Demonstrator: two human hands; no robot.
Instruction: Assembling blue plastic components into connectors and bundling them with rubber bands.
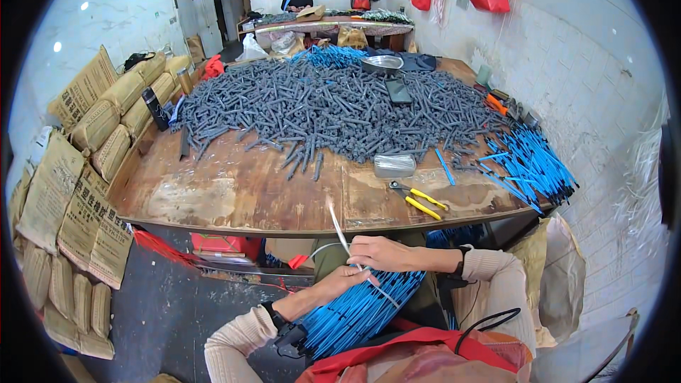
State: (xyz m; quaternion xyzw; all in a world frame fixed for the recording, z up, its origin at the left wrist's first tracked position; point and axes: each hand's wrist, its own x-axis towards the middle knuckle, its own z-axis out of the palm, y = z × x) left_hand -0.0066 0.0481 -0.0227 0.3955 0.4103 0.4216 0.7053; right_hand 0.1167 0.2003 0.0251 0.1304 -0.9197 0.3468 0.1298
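Left hand point(340, 281), right hand point(384, 253): narrow grip, both pinching white strip point(337, 224); sudden tug could scatter blue rods point(352, 315) beneath.

A person's left hand point(339, 283) and right hand point(384, 253) grip a white strip point(336, 221) above a bundle of blue rods point(355, 315). Ahead, yellow-handled pliers point(423, 208) lie near the edge of a table point(284, 202) heaped with grey tubes point(284, 106), sacks point(103, 122) stacked along the left and two co-workers point(296, 1) behind a bench point(383, 28) at the far end.
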